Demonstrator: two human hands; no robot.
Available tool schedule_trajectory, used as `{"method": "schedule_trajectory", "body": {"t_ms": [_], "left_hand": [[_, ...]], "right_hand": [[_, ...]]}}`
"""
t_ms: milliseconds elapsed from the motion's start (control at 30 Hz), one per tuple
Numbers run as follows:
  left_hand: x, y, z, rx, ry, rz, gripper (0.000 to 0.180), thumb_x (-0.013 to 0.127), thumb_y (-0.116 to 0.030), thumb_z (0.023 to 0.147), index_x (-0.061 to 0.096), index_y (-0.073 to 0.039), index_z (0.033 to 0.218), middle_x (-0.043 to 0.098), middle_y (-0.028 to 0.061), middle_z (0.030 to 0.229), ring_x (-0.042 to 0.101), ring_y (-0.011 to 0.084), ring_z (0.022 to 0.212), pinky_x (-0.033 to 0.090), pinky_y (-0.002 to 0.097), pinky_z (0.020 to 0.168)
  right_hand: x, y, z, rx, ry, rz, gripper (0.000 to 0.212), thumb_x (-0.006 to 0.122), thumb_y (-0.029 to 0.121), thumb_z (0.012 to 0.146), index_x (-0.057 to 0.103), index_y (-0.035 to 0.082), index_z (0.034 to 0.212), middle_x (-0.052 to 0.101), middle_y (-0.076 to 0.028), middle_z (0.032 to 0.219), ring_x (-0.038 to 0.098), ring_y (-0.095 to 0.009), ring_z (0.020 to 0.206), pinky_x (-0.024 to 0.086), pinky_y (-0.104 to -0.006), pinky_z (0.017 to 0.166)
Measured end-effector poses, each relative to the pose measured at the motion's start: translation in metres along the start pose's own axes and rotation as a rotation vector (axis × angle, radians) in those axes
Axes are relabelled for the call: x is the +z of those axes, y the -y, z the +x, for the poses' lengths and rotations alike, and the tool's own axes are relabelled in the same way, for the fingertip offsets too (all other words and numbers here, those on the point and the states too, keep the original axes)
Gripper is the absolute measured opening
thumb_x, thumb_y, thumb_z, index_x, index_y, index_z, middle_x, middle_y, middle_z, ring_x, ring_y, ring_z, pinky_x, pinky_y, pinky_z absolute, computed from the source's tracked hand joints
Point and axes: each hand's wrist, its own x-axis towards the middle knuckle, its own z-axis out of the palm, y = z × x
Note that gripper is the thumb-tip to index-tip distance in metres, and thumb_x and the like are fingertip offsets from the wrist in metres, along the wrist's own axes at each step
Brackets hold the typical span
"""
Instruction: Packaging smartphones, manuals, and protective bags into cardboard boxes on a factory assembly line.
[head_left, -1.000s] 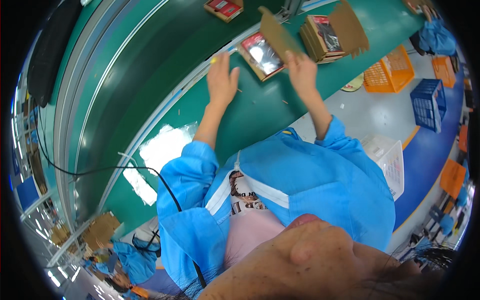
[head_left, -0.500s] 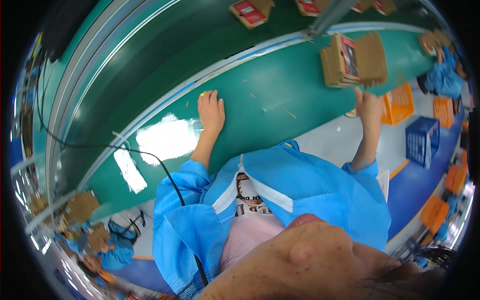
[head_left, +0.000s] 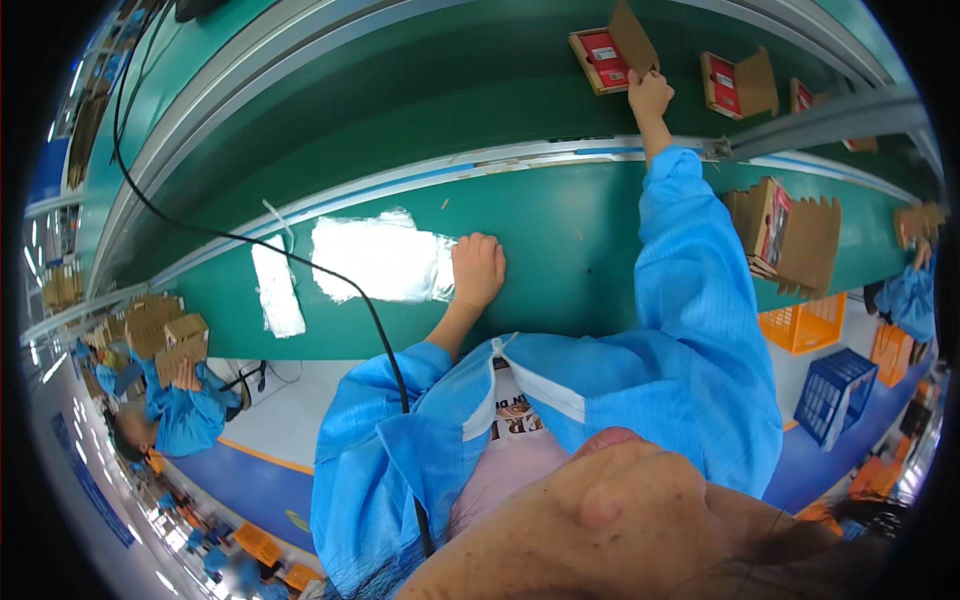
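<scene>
My right hand (head_left: 651, 92) reaches far over the bench onto the dark green belt. Its fingers close on the near corner of a small open cardboard box (head_left: 590, 73), by the raised lid. Inside this box lies a flat red packet (head_left: 606, 60) with a white label. My left hand (head_left: 479, 272) rests palm down on the green bench, its fingers a little bent and nothing seen in them. It touches or lies just beside the right edge of a stack of clear plastic bags (head_left: 375, 258), shiny with glare.
More open boxes, such as one with a red packet (head_left: 738, 84), sit along the belt. Stacked cartons (head_left: 785, 235) stand at the bench's right. A narrow plastic packet (head_left: 277, 287) lies left, under a black cable (head_left: 225, 235). Crates and co-workers are at both sides.
My right hand has gone from beside the stacked cartons up and forward to a box on the belt. The boxes appear farther along in view, as the head has turned.
</scene>
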Motion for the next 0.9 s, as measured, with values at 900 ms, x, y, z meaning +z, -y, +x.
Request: {"method": "schedule_trajectory", "body": {"t_ms": [900], "left_hand": [[-0.042, 0.022, -0.065, -0.265, -0.052, 0.132, 0.015, 0.061, -0.014, 0.081, 0.052, -0.004, 0.089, 0.053, 0.0135, 0.084, 0.052, 0.0322, 0.078, 0.04, 0.0426, 0.067]], "right_hand": [[-0.197, -0.089, -0.263, -0.183, 0.592, -0.334, 0.05, 0.056, 0.046, 0.087, 0.062, -0.001, 0.073, 0.063, -0.013, 0.06, 0.066, -0.024, 0.063, 0.052, -0.0362, 0.06]]}}
